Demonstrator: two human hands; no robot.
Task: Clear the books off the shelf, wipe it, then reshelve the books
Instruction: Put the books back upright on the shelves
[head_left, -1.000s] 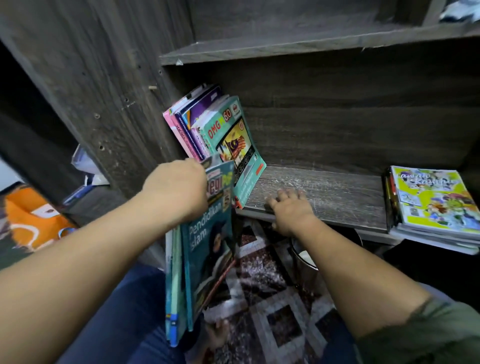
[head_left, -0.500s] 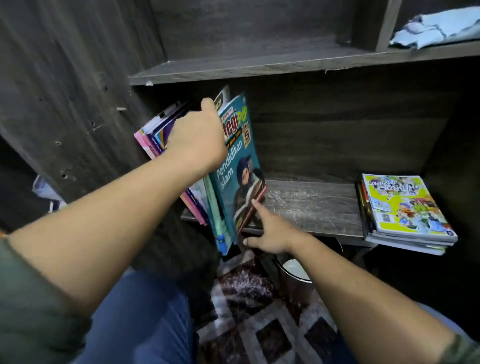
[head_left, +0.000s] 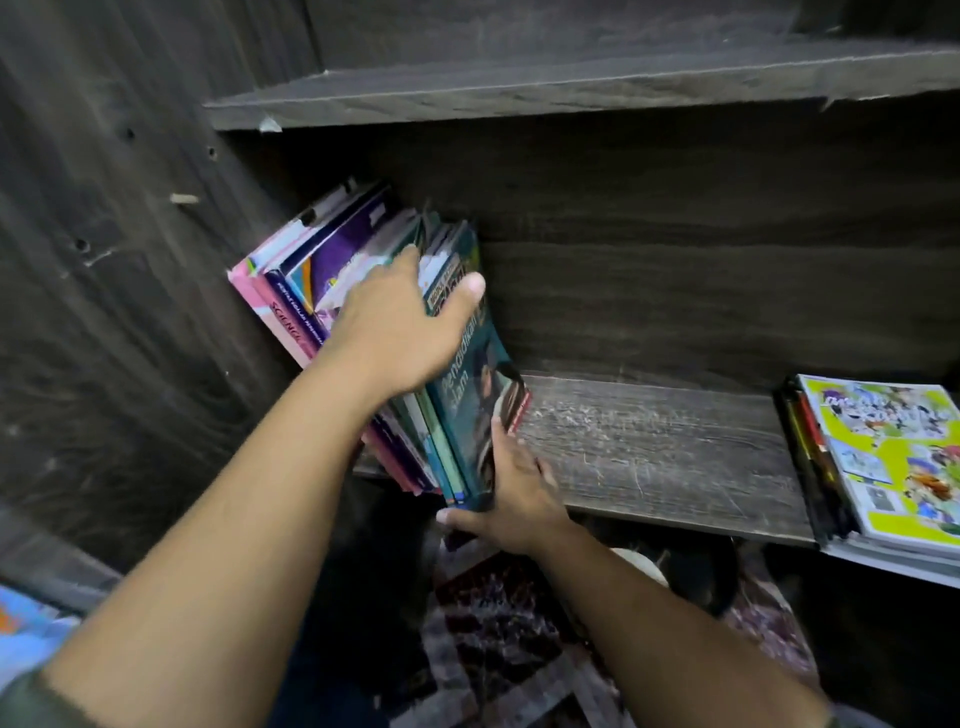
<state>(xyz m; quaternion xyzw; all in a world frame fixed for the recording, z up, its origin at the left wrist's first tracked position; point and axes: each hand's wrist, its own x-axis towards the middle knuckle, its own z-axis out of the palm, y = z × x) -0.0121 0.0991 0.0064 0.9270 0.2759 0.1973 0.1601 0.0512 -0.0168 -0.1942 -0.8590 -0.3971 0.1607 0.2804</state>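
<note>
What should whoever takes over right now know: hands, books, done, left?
Left hand grips the top of the teal book, thumb on its cover. Right hand holds its bottom corner, thumb underneath.
The teal book leans against the row of books at the left end of the shelf, its bottom overhanging the front edge. A flat stack lies at the right end.
Done: a row is reshelved; wiping cannot be confirmed.
Left: push the teal book in; probably stand up the flat stack.

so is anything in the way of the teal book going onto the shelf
Nothing visible. The teal book leans against the other books, left hand gripping its top, right hand holding its bottom; the shelf board beside it is bare.
</note>
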